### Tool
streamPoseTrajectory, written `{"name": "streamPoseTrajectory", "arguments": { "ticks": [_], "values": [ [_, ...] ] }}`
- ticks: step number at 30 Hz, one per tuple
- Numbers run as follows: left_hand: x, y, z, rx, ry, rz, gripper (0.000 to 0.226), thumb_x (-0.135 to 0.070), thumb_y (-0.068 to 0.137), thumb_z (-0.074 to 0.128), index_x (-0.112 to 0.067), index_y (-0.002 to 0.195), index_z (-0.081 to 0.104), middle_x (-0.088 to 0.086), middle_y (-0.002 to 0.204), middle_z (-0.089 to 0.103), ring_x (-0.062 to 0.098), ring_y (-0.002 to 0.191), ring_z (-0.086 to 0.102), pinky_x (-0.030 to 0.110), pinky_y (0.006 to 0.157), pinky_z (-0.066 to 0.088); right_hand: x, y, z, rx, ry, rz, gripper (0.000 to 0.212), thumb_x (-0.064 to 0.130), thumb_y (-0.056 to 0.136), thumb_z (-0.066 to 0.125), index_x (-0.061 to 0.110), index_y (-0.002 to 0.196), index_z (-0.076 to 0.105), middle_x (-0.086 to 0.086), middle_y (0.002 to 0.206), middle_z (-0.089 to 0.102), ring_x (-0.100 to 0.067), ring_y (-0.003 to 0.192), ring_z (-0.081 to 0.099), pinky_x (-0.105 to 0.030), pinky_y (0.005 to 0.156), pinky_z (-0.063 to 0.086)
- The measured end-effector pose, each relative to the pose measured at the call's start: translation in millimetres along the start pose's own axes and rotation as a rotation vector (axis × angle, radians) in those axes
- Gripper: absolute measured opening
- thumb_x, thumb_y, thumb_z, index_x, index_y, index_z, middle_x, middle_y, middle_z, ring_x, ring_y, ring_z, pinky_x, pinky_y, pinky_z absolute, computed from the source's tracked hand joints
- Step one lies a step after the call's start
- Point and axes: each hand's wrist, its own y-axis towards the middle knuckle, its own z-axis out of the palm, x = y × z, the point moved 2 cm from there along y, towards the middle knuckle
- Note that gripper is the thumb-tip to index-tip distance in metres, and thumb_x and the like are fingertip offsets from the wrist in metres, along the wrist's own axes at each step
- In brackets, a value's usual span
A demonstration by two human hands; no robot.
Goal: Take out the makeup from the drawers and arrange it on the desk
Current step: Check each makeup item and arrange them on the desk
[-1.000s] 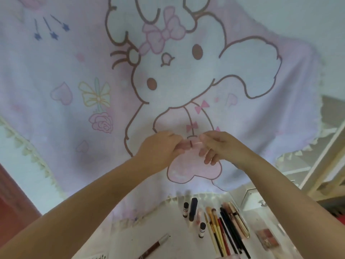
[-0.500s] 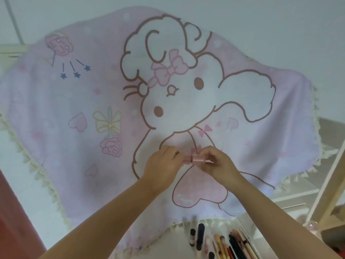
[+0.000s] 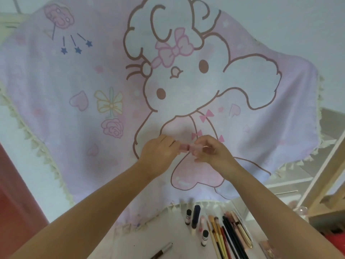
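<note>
Small pink makeup tube held up in front of the cartoon-print cloth, well above the bench. Left hand grips its darker end, fingers curled round it; right hand pinches the paler end (cap or body, can't tell which). Hands nearly touching. Below on the bench: two small dark-capped bottles, a dark tube, a row of brushes and pencils side by side, one pen apart to the left.
</note>
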Motion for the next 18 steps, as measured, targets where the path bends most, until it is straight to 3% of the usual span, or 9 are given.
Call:
{"name": "streamPoseTrajectory", "arguments": {
  "ticks": [2,3,4,6,8,11,14,16,18],
  "values": [
    [-0.9,0.2,-2.5,-0.002,0.007,-0.007,0.029,-0.03,0.046,0.09,-0.014,0.057,0.067,-0.001,0.051,0.059,0.015,0.045,0.057,0.02,0.035,0.042,4.0,0.1,1.6,0.029,0.031,0.129,0.008,0.031,0.09,0.051,0.023,0.092,0.054,-0.004,0.079,0.062,-0.012,0.061,0.062,-0.021,0.053,0.053],
    [-1.6,-0.2,-3.9,-0.004,0.009,-0.005,0.029,-0.03,0.046,0.089,-0.014,0.056,0.067,-0.001,0.051,0.059,0.015,0.045,0.057,0.02,0.035,0.042,3.5,0.9,1.7,0.06,0.022,0.194,0.024,0.041,0.091,0.044,0.02,0.094,0.056,-0.003,0.067,0.063,-0.012,0.051,0.06,-0.02,0.046,0.049],
    [-2.1,-1.1,-4.5,-0.004,0.008,0.0,0.029,-0.03,0.046,0.089,-0.013,0.057,0.067,0.0,0.051,0.059,0.015,0.045,0.057,0.02,0.035,0.042,3.7,1.7,1.5,0.081,0.022,0.239,0.033,0.043,0.092,0.04,0.015,0.093,0.057,-0.002,0.055,0.061,-0.011,0.043,0.057,-0.019,0.04,0.045],
    [-1.8,-3.8,-4.1,0.001,-0.007,0.006,0.029,-0.027,0.048,0.089,-0.012,0.058,0.068,0.001,0.053,0.061,0.016,0.046,0.058,0.021,0.036,0.044,4.4,3.0,2.1,0.081,-0.005,0.202,0.027,0.032,0.094,0.043,0.01,0.087,0.058,-0.002,0.049,0.054,-0.009,0.037,0.049,-0.018,0.037,0.039],
    [0.4,-5.3,-4.7,0.023,-0.017,-0.002,0.03,-0.026,0.047,0.089,-0.01,0.06,0.069,0.002,0.054,0.062,0.017,0.046,0.059,0.021,0.036,0.045,5.1,3.4,1.4,0.051,-0.071,0.075,0.008,0.018,0.09,0.052,0.02,0.085,0.058,-0.003,0.059,0.05,-0.006,0.045,0.05,-0.016,0.04,0.042],
    [2.5,-5.3,-8.5,0.06,-0.002,-0.031,0.032,-0.029,0.045,0.089,-0.01,0.062,0.07,0.002,0.054,0.062,0.015,0.046,0.059,0.019,0.035,0.044,3.0,4.7,-0.7,0.073,-0.042,-0.072,0.028,0.002,0.085,0.057,0.029,0.092,0.055,-0.009,0.083,0.053,-0.014,0.072,0.056,-0.016,0.058,0.053],
    [1.9,-5.7,-9.0,0.071,-0.006,-0.031,0.032,-0.029,0.045,0.089,-0.011,0.063,0.07,0.001,0.054,0.062,0.015,0.046,0.059,0.018,0.034,0.044,3.1,3.1,2.0,0.148,0.026,0.053,0.03,0.027,0.084,0.058,0.028,0.112,0.046,-0.007,0.101,0.057,-0.014,0.071,0.063,-0.022,0.054,0.053],
    [0.5,-5.1,-8.8,0.085,-0.016,-0.024,0.032,-0.028,0.045,0.09,-0.011,0.063,0.07,0.001,0.053,0.061,0.015,0.045,0.058,0.018,0.034,0.044,2.8,3.1,4.3,0.19,0.018,0.207,0.036,0.049,0.087,0.042,0.021,0.11,0.049,-0.005,0.078,0.062,-0.012,0.049,0.059,-0.021,0.043,0.047],
    [-0.7,-4.8,-8.8,0.107,-0.013,-0.018,0.031,-0.028,0.046,0.089,-0.011,0.063,0.07,0.002,0.052,0.06,0.014,0.044,0.057,0.018,0.033,0.044,0.8,5.2,4.4,0.209,0.031,0.251,0.034,0.044,0.092,0.036,0.018,0.092,0.058,-0.006,0.059,0.056,-0.011,0.037,0.049,-0.019,0.035,0.039]
  ]
}}
